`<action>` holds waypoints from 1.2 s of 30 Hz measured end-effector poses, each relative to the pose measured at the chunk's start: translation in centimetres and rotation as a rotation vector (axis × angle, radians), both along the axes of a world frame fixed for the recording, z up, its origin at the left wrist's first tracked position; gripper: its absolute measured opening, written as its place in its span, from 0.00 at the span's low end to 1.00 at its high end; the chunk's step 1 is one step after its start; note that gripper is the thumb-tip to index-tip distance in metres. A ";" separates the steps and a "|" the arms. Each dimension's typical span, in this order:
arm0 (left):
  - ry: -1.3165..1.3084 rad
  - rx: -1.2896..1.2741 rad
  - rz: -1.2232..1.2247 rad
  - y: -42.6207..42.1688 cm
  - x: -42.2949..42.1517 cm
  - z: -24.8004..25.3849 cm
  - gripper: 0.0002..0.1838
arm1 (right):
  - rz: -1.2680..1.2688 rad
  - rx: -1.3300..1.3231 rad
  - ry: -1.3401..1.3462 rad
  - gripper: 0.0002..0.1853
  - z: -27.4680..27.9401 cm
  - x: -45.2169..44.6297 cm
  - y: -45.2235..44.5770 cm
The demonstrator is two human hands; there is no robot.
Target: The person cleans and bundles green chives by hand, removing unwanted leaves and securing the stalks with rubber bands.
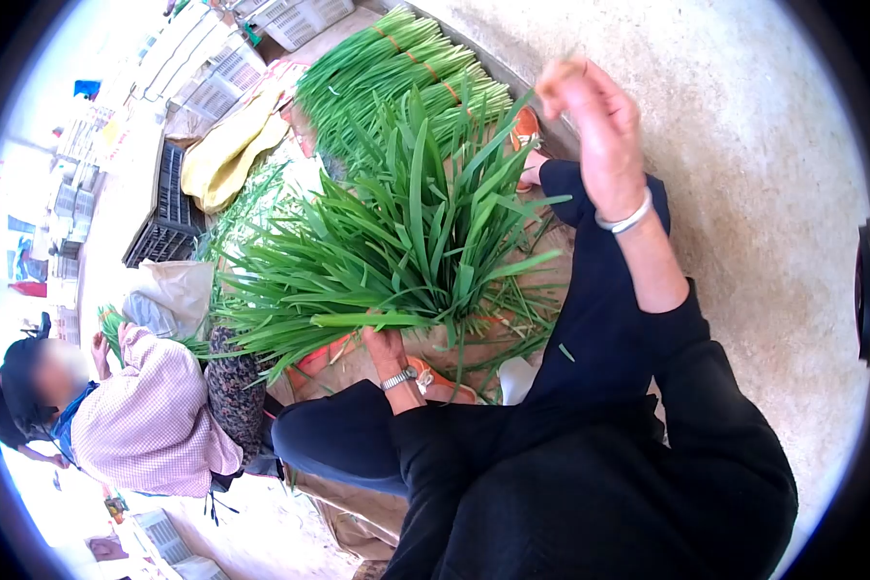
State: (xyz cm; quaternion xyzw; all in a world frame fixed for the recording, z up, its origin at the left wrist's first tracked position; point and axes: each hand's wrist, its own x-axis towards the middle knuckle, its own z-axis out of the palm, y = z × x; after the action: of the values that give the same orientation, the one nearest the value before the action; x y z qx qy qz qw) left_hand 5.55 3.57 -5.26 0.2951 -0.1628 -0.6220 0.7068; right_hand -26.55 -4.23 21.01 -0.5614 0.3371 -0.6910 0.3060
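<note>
My left hand (385, 350), with a metal-banded watch at the wrist, is closed around the lower part of a big loose bunch of green garlic chives (425, 217). The leaves fan out and hide most of its fingers. Up at the right, my right hand (594, 121) is raised with a bangle on the wrist. Its fingers are pinched together and slightly blurred. One long leaf ends close to these fingertips, but whether it is gripped cannot be made out.
Tied bundles of chives (406, 68) lie beyond the bunch. A yellow sack (232, 155) and a black crate (169, 198) stand left of them. A co-worker in a checked top (150, 416) sits at the left. Loose leaves (512, 319) litter the ground sheet.
</note>
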 end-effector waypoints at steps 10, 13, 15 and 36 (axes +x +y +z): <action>-0.020 0.002 -0.097 0.5 -0.4 0.8 0.16 | 0.104 0.226 0.869 0.07 0.7 -2.7 -3.4; -0.140 0.063 -0.011 0.7 -0.3 0.0 0.11 | 0.215 0.479 0.888 0.06 0.4 -1.9 -3.0; -0.172 0.093 0.084 0.8 -0.1 -0.8 0.12 | 0.218 0.473 0.962 0.06 -0.5 -1.7 -2.9; -0.212 0.077 0.039 0.4 1.0 -2.8 0.15 | 0.134 0.214 1.105 0.11 -3.5 0.3 -3.0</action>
State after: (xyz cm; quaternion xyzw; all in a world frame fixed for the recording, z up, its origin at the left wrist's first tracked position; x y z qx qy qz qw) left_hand 6.57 3.94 -8.11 0.3894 -0.2067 -0.5791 0.6857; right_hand -26.29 -7.25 17.48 -0.8258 0.4788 -0.2355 0.1824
